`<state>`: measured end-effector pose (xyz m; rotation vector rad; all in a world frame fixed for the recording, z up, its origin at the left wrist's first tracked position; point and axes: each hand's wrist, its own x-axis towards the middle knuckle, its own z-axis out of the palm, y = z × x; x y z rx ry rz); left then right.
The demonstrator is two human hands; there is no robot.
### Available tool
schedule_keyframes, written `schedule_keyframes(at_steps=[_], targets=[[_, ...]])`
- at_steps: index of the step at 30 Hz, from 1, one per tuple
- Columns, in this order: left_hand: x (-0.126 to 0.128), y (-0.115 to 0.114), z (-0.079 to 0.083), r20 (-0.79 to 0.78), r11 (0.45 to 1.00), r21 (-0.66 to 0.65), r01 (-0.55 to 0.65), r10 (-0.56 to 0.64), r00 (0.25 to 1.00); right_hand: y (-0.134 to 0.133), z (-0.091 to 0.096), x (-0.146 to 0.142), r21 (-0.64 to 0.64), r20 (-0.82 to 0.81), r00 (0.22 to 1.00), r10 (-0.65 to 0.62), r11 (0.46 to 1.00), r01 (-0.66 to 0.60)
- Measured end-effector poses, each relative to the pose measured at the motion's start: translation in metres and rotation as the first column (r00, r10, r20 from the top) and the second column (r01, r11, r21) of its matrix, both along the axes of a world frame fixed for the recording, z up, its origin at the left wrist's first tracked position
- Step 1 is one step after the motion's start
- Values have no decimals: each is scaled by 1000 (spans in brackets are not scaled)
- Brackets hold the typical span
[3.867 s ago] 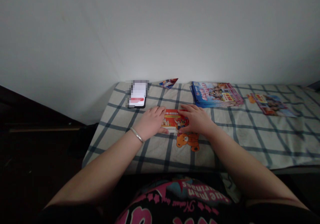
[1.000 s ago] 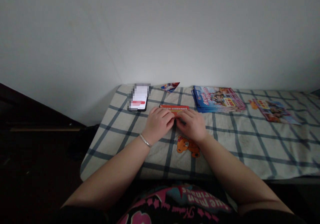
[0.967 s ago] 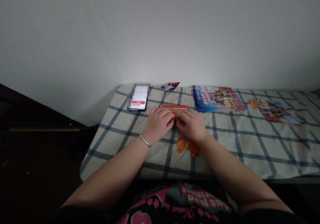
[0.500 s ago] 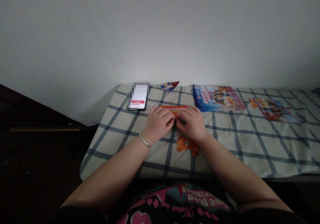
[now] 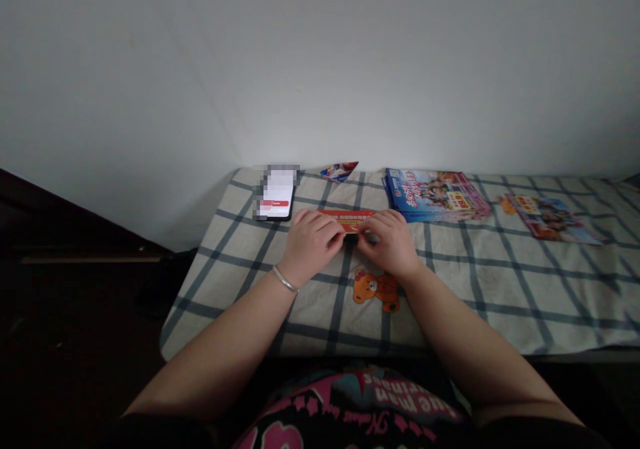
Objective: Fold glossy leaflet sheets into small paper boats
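A red and orange printed paper (image 5: 350, 217), folded into a narrow strip, lies on the checked cloth (image 5: 480, 282). My left hand (image 5: 311, 241) and my right hand (image 5: 389, 243) sit side by side on its near edge. Both have curled fingers pinching and pressing the paper against the cloth. A silver bangle is on my left wrist. Most of the paper is hidden under my fingers.
A lit phone (image 5: 276, 193) lies at the back left. A small folded paper triangle (image 5: 340, 170) rests by the wall. A stack of blue leaflets (image 5: 434, 194) and another leaflet (image 5: 547, 217) lie to the right. A bear print (image 5: 376, 287) marks the cloth.
Since the earliest frame the paper went from a wider flat sheet under spread hands to a narrow strip under curled fingers. In the last second my hands barely shifted.
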<state>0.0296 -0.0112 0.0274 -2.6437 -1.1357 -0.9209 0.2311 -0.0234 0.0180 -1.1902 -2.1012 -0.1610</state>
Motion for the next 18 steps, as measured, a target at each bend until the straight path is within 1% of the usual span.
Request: schedule_keyframes(at_steps=[4,10,18], targets=[[-2,1,0,-1,1000,5,-7,7,1000,0,2,3,4,-9,1000,-4,1000,4],[-7,3,0,30,999,27,-34,33,999,2,-1,10,-25,-14,999,-31,999,31],[-9,5,2,25,998,20,-54,54,998,3,1,18,-25,-13,998,-59,998,58]])
